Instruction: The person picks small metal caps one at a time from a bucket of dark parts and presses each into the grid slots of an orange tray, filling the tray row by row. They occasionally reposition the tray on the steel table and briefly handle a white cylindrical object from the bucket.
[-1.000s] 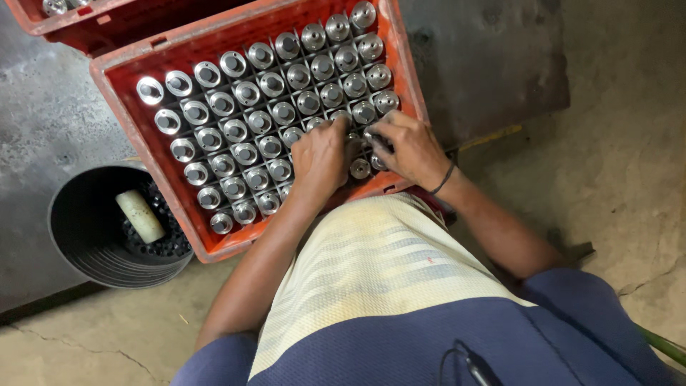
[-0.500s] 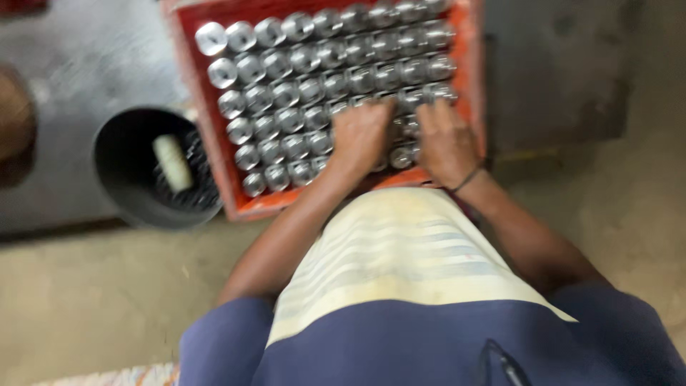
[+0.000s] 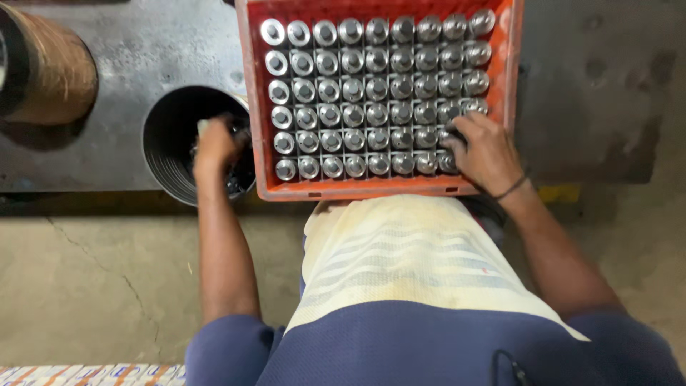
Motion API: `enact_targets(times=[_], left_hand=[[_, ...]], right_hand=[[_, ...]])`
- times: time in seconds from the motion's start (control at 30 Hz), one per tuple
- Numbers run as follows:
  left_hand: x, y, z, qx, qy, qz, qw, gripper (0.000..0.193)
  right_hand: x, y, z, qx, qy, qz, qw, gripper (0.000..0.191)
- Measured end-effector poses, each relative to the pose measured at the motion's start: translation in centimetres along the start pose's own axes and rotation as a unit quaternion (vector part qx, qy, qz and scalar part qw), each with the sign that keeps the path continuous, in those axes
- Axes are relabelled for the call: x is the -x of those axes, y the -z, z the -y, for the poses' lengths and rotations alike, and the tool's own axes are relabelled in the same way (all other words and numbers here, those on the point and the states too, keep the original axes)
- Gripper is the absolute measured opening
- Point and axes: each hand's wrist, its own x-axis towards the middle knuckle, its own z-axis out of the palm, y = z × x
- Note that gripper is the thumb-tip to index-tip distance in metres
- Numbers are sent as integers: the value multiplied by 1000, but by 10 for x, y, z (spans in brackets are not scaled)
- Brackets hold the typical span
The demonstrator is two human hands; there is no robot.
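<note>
**Operator:** Where did the hands stand at this moment?

**Technician:** The left hand [image 3: 214, 146] reached into the black bucket [image 3: 164, 154] that stood just beside the left wall of the orange crate [image 3: 251, 107]. The fingers were curled downward among dark contents; whether they gripped anything could not be told. The right hand [image 3: 486, 150] lay at the crate's near right corner, fingers bent loosely over the metal cylinders [image 3: 354, 89] there, touching their tops. No cylinder was seen lifted clear, so a firm hold could not be confirmed.

**Operator:** Where were the parts located?

**Technician:** The cylinders stood upright in a divider grid, one per cell, filling the crate from the far edge to the near edge. The crate rested on a dark steel worktop [image 3: 593, 86], its near wall overhanging the worktop's near edge above the person's pale apron [image 3: 407, 264]. A brown roll [image 3: 50, 71] sat near the far left corner.

**Operator:** How would a cylinder have handled?

**Technician:** Judged by appearance: solid machined metal, rigid, heavy for its size, not fragile. The polished surface was probably slick, possibly oily. Neighbours stood close, so side access was restricted. The recommended hold was a fingertip pinch on the exposed top rim, followed by a straight vertical lift out of the cell.
</note>
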Motion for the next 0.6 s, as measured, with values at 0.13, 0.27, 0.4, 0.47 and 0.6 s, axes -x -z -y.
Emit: enact_targets(times=[0.13, 0.27, 0.4, 0.47, 0.6], left_hand=[[3, -60, 15, -57, 113, 200, 972, 81], [4, -63, 16, -92, 81, 160, 980, 67], [3, -49, 14, -48, 160, 93, 982, 40], [9, -40, 13, -5, 160, -1, 987, 37], [17, -9, 1, 128, 88, -215, 964, 41]], right_hand=[[16, 12, 4, -72, 16, -53, 996, 23], [25, 2, 4, -76, -3, -56, 995, 15], [30, -7, -4, -101, 1, -72, 992, 13], [31, -9, -7, -113, -17, -72, 991, 13], [27, -6, -4, -110, -28, -63, 992, 13]])
